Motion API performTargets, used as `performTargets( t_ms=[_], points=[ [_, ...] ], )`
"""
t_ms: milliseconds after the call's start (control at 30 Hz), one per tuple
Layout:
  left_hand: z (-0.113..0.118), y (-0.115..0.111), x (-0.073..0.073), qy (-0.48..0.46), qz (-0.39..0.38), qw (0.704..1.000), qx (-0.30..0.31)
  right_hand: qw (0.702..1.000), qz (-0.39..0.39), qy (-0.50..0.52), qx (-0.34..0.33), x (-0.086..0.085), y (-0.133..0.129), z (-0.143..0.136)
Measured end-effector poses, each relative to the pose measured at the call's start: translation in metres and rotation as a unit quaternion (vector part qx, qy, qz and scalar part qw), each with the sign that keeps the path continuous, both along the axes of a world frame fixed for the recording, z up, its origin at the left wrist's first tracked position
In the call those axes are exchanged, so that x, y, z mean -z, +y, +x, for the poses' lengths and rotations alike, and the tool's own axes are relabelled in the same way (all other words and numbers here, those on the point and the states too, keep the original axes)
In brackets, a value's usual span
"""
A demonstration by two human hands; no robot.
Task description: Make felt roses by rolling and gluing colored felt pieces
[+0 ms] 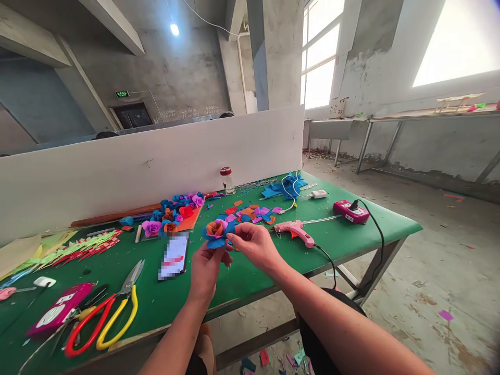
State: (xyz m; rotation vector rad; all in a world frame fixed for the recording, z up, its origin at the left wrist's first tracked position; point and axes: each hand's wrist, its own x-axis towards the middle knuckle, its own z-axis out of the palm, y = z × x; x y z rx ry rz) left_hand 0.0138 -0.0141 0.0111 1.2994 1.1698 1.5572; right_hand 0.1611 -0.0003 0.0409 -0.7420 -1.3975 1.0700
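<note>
A paper flower (215,229) with an orange centre, a little purple and blue outer petals is held up above the green table. From below, my left hand (205,265) grips its base with closed fingers. My right hand (253,242) pinches a blue petal at the flower's right side. Just beyond lie loose petal pieces (250,212) in blue, orange, purple and red. A pink hot glue gun (295,232) with a clear glue stick in its back rests to the right of my right hand. Finished paper flowers (172,213) are heaped at the left.
Large red-and-yellow-handled scissors (113,312), a phone (174,258) and a magenta power strip (62,310) lie on the left. Another power strip (350,212) stands right, its cord hanging over the edge. A glass jar (227,182) stands by the white partition (156,166).
</note>
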Motion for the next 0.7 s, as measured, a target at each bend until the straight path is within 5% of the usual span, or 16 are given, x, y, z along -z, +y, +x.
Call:
performTargets(
  t_ms=[433,700],
  points=[
    [0.0009,-0.002,-0.0013,0.032,0.004,0.999,0.009,0.993,0.063,-0.091,0.05,-0.0055,-0.0047,0.0047],
    [-0.0047,-0.001,0.0005,0.097,0.01,0.995,-0.018,0.996,0.019,-0.087,0.024,-0.0005,-0.0006,0.0056]
  ],
)
